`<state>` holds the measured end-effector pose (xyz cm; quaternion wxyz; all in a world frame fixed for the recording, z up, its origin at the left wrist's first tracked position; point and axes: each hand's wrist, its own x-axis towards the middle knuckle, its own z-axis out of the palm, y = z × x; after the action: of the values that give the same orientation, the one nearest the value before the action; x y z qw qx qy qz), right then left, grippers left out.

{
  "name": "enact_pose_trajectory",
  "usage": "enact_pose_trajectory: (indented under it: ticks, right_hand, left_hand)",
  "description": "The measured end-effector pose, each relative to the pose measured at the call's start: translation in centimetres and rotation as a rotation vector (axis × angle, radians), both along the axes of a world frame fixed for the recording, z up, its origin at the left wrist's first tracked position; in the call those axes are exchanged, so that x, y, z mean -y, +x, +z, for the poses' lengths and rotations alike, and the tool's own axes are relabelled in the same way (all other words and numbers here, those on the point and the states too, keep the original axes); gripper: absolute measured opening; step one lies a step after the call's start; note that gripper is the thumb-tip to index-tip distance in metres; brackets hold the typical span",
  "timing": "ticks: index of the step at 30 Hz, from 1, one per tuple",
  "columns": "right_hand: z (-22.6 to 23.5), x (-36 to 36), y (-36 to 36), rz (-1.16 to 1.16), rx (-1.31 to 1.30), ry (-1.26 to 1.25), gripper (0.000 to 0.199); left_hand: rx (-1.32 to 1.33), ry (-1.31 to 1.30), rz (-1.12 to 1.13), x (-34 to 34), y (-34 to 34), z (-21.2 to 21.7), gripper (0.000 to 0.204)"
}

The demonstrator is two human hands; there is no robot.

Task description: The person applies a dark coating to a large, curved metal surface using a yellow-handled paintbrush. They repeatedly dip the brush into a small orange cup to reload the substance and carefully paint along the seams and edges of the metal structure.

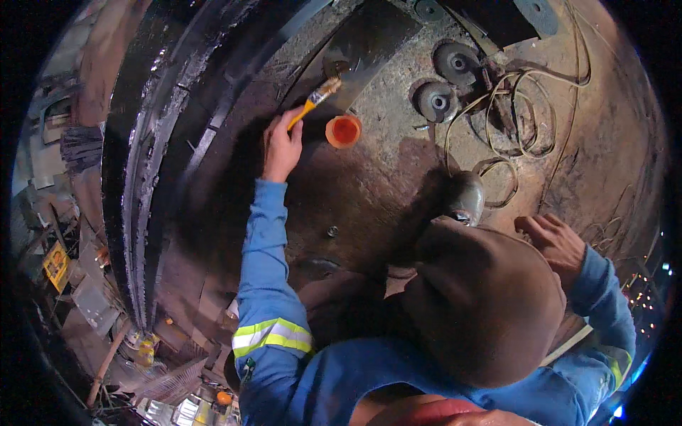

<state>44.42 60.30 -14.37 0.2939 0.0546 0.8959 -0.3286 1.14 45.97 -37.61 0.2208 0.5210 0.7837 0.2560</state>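
My left hand [282, 142] reaches forward and grips a paintbrush [304, 113] by its yellow handle, its fingers wrapped round. The pale bristles point away from me, over the edge of a dark flat plate [369, 42]. Close to the brush, on its right, stands a small round cup [344, 132] with red-orange stuff inside. My right hand [554, 245] rests at the right, beside my bent knee in brown cloth. Its fingers are curled in, and nothing shows in them.
Long dark steel beams [153, 177] run along the left. Two grinding discs [457, 62] lie on the floor ahead, near a looped cable [526, 113]. My boot [467, 195] is planted in front of my knee. Scrap and a yellow sign [56, 266] lie at lower left. Sparks [643, 305] fly at far right.
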Motion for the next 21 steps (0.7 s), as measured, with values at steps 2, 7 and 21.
enact_pose_trajectory:
  ticks: [2, 7, 21]
  right_hand:
    - [0.9, -0.8, -0.7, -0.087, -0.014, -0.032, 0.031]
    - [-1.1, -4.3, -5.1, -0.456, -0.142, -0.132, 0.041]
    - [-24.0, -0.8, -17.0, -0.535, -0.296, 0.509, 0.066]
  left_hand:
    - [0.077, 0.034, -0.049, 0.2, 0.7, 0.8, 0.028]
    - [-0.078, 0.068, -0.010, -4.6, -0.3, -0.5, 0.026]
    - [0.015, 0.067, -0.111, -4.8, -0.1, 0.2, 0.025]
